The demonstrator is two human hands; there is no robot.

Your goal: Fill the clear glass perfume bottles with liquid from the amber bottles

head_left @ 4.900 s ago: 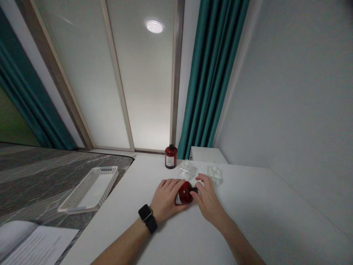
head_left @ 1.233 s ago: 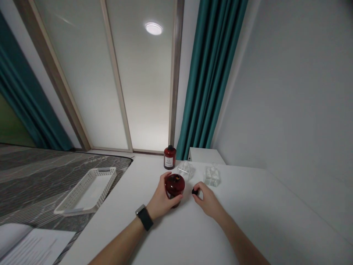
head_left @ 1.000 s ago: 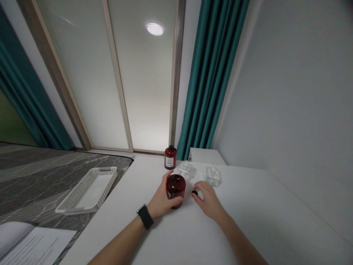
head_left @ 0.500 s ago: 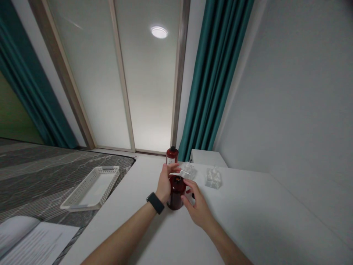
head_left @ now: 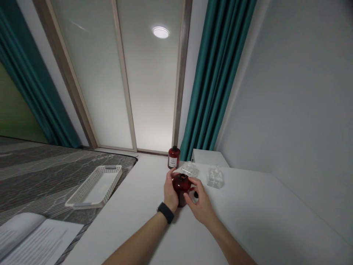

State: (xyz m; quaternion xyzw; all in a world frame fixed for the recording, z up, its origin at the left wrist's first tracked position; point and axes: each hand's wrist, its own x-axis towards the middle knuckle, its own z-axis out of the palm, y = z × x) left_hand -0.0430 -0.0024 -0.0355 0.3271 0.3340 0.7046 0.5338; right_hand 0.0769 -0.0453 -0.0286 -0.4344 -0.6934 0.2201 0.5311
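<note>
So there's a dark red bottle (head_left: 182, 187) pretty much front and center over a white table (head_left: 237, 228), mouth uncovered and pointing up. I'll use it as the middle of the clock, 12 being away from the person. The left hand (head_left: 171, 191) comes in from about 8 and is wrapped around that side of the bottle, gripping it, with a dark watch (head_left: 165, 212) on the wrist. The right hand (head_left: 200, 202) is over at 4, thumb and forefinger touching the bottle's side, and a little black cap (head_left: 196, 195) is tucked in by its curled lower fingers, so it's holding that too. Can't tell if the bottle's base is on the table, hands are kinda in the way.

Between 11 and 12 there's a matching capped bottle (head_left: 173, 158), upright, with a pale label facing the camera. Two clear containers: the nearer one (head_left: 189, 169) at 1, the other one (head_left: 215, 178) between 2 and 3. Way out at 9, off the table, sits a white basket (head_left: 82, 203), and an open book (head_left: 52, 235) lies around 8.
</note>
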